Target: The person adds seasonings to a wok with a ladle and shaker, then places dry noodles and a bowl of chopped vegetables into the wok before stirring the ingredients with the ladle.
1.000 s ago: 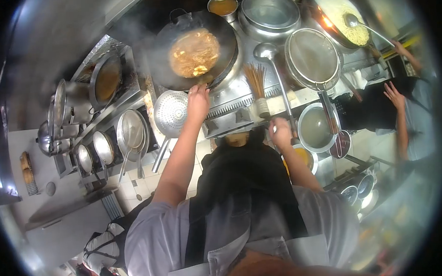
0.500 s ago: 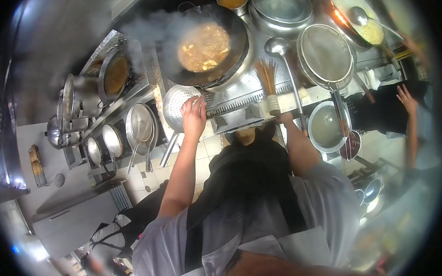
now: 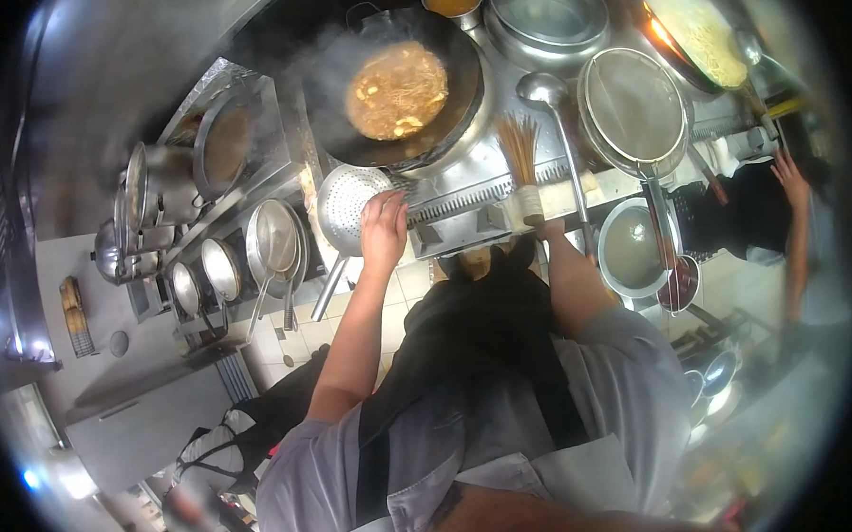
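My left hand (image 3: pixel 385 234) is by the right rim of a perforated skimmer (image 3: pixel 355 198), its fingers stretched out toward the stove's front edge. It holds nothing that shows. My right hand (image 3: pixel 550 228) is at the counter edge, just below the bound handle of a bamboo wok brush (image 3: pixel 519 157); its fingers are mostly hidden, so I cannot tell what it grips. Beside the brush lies a long-handled ladle (image 3: pixel 551 118). Ahead of me a black wok (image 3: pixel 461 93) sits on the burner, with saucy noodles (image 3: pixel 397 91) steaming in it.
On the right stand a mesh strainer (image 3: pixel 633 105) and a pot of cloudy liquid (image 3: pixel 634 243). A co-worker's hand (image 3: pixel 791 182) is near a pan of pale noodles (image 3: pixel 686 26) with flame at its side. Several strainers (image 3: pixel 274 236) hang on the left. Behind me is another person (image 3: pixel 216 456).
My left hand has shifted right, from over the skimmer to its rim, its fingers closer together. The co-worker's ladle has swung out of the tilted noodle pan. Steam has thinned over the wok.
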`<state>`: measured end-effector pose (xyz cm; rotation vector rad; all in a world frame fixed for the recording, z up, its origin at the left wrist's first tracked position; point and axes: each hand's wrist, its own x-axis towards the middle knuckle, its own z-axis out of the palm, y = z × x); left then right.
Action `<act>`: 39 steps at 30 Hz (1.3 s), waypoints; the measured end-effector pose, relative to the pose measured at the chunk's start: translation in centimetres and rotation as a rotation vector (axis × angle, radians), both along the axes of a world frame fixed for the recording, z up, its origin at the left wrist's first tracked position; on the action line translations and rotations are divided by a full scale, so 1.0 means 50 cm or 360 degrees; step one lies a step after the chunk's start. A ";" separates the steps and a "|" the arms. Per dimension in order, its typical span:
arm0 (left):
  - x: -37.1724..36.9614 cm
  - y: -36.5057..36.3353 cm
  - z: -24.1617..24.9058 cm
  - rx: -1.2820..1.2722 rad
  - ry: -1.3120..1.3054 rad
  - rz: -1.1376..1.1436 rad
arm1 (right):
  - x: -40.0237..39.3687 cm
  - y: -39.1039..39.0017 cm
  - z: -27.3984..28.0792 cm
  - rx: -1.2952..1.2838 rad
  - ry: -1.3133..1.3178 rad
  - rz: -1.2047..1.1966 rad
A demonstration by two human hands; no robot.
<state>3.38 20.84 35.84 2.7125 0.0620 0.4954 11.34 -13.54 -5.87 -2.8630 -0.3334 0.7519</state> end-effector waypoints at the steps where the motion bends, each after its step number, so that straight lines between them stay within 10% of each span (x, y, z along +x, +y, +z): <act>1: 0.005 -0.002 0.001 -0.0003 0.0000 -0.0003 | -0.002 -0.001 -0.010 -0.0003 0.0000 -0.0003; 9: 0.051 -0.016 0.000 0.0000 -0.0023 -0.0027 | 0.009 0.019 0.062 0.0019 0.0275 -0.0283; 13: 0.078 -0.027 0.010 -0.0018 -0.0023 -0.0020 | 0.007 0.017 -0.109 0.0002 0.0214 -0.0195; 39: 0.167 0.004 -0.021 0.0490 0.0168 0.0062 | 0.027 0.003 0.095 -0.0070 0.0552 0.0069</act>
